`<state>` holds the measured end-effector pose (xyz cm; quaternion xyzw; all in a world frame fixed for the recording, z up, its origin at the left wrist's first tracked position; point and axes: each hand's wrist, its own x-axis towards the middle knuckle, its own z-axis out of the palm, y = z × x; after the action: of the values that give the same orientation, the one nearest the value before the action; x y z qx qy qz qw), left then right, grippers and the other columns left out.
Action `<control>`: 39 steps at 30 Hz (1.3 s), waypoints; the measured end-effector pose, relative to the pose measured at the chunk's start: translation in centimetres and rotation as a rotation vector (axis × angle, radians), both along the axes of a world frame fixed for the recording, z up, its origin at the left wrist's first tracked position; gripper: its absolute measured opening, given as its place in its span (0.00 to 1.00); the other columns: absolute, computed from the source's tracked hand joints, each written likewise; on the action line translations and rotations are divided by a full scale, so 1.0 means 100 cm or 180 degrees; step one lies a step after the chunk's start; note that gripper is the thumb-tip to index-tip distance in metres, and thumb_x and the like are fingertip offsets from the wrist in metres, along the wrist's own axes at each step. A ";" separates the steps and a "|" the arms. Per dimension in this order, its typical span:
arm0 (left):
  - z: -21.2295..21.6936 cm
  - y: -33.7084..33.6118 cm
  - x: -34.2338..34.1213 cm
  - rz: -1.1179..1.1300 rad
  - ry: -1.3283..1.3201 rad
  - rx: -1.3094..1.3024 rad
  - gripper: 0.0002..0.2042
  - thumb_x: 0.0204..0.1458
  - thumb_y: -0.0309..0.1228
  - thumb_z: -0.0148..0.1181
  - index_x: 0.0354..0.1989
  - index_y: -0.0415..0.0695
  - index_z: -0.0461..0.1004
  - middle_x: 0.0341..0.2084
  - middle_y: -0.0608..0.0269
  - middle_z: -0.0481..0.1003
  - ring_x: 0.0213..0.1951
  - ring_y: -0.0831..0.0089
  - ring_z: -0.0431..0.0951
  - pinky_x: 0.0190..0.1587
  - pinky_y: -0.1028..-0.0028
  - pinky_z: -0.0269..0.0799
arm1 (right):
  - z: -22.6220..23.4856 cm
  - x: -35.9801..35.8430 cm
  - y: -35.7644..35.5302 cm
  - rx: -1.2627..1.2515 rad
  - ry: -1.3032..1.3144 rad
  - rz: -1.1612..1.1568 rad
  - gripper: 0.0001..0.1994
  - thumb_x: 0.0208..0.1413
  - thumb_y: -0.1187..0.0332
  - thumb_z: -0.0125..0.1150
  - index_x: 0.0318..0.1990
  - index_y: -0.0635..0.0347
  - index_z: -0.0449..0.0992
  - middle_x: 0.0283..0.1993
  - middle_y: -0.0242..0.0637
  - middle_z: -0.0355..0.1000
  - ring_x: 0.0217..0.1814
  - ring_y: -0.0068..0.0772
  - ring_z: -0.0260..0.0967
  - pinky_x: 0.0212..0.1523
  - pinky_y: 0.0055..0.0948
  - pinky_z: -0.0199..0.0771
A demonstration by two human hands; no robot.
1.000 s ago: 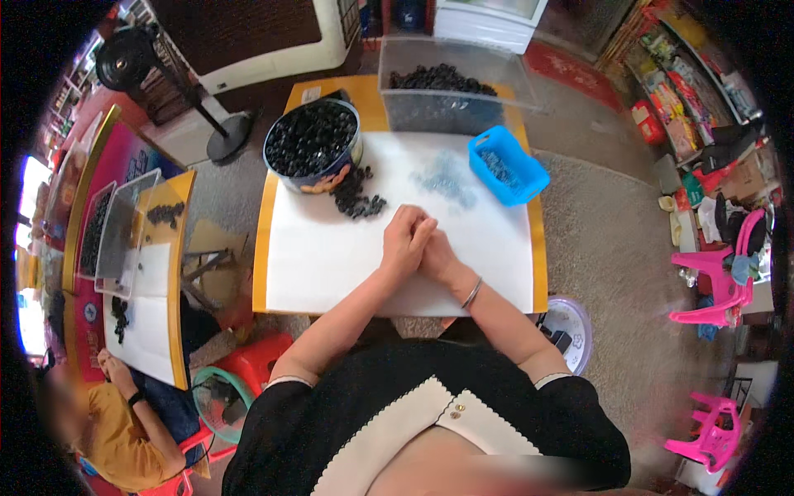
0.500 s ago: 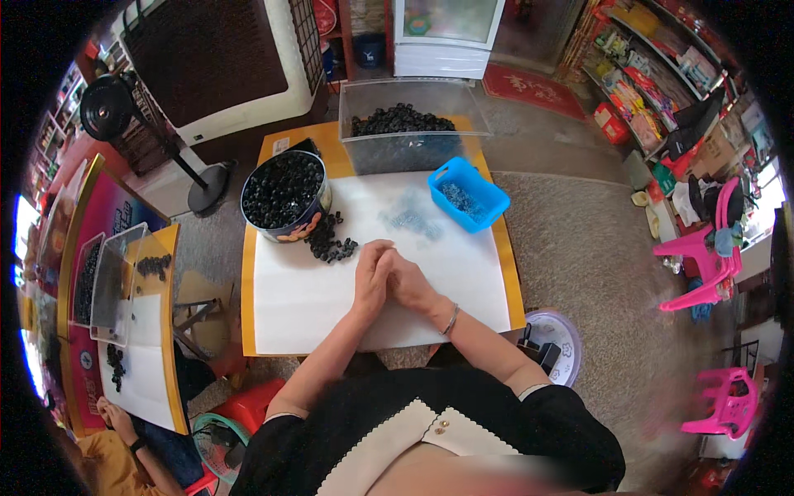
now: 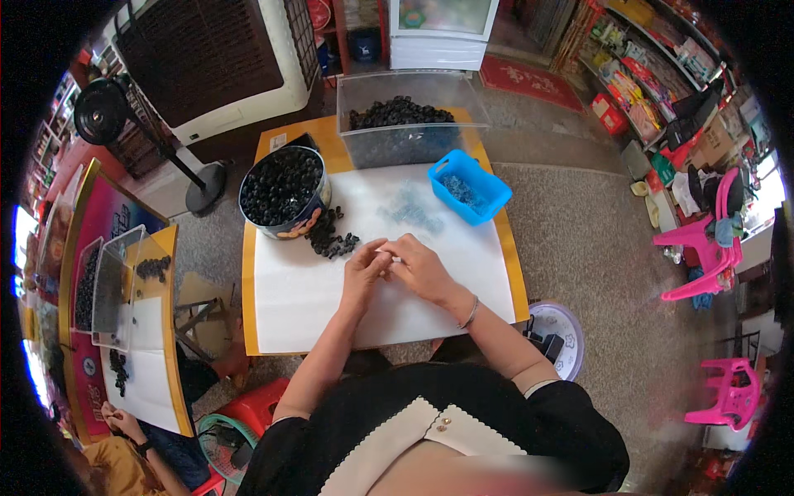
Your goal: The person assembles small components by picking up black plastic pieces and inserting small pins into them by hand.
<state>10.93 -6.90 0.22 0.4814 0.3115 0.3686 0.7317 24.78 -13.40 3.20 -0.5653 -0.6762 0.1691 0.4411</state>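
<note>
My left hand (image 3: 362, 273) and my right hand (image 3: 422, 269) meet over the white-covered table (image 3: 310, 318), fingers pinched together at the tips. Whatever lies between them is too small to make out. Just beyond my left hand is a loose spill of small black pieces (image 3: 332, 241). These lie beside a round tub (image 3: 304, 227) heaped with similar black pieces. Ahead of my right hand, small clear bluish pieces (image 3: 411, 211) are scattered on the white surface. A blue plastic basket (image 3: 494, 202) at the right holds more of these.
A clear bin (image 3: 413, 149) of black pieces stands at the table's far edge. To the left, another person's hands (image 3: 122, 420) are at a second table (image 3: 153, 388). A black fan (image 3: 103, 112) stands far left. Pink chairs (image 3: 728, 393) are at the right.
My hands were clasped closely together. Now they have moved slightly apart, with only the fingertips meeting. The view has shifted a little.
</note>
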 end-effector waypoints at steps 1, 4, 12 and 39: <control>-0.001 0.000 0.000 0.0029 0.0016 -0.0020 0.13 0.54 0.28 0.55 0.47 0.36 0.70 0.31 0.65 0.74 0.26 0.80 0.71 0.30 0.79 0.68 | 0.000 0.003 0.002 -0.0020 0.0016 0.0029 0.14 0.47 0.75 0.55 0.45 0.61 0.70 0.37 0.41 0.66 0.38 0.37 0.67 0.38 0.32 0.68; -0.006 0.002 0.000 -0.0245 -0.0180 0.0061 0.13 0.56 0.30 0.53 0.47 0.37 0.69 0.30 0.62 0.74 0.25 0.80 0.70 0.29 0.80 0.68 | 0.011 0.018 0.009 -0.0914 0.0661 0.0148 0.09 0.48 0.72 0.59 0.38 0.62 0.72 0.33 0.37 0.70 0.34 0.26 0.68 0.36 0.27 0.68; -0.006 -0.008 0.003 -0.0495 0.0321 0.0527 0.11 0.56 0.33 0.52 0.40 0.38 0.73 0.23 0.68 0.73 0.22 0.84 0.67 0.25 0.83 0.65 | 0.097 0.078 0.125 0.0902 -0.0324 -0.1368 0.11 0.52 0.64 0.56 0.38 0.61 0.72 0.35 0.43 0.72 0.37 0.44 0.70 0.37 0.35 0.69; 0.002 0.054 -0.084 0.1626 0.2503 0.2328 0.08 0.47 0.27 0.59 0.37 0.42 0.76 0.31 0.56 0.74 0.29 0.67 0.75 0.34 0.73 0.70 | -0.044 -0.002 0.053 -0.0442 0.0822 -0.0415 0.07 0.48 0.69 0.58 0.33 0.62 0.73 0.29 0.40 0.72 0.30 0.31 0.69 0.34 0.27 0.68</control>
<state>2.48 -1.50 0.39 0.7124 0.5180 0.4104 0.2362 24.57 -8.13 -1.17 -0.6107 -0.5624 0.2578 0.4943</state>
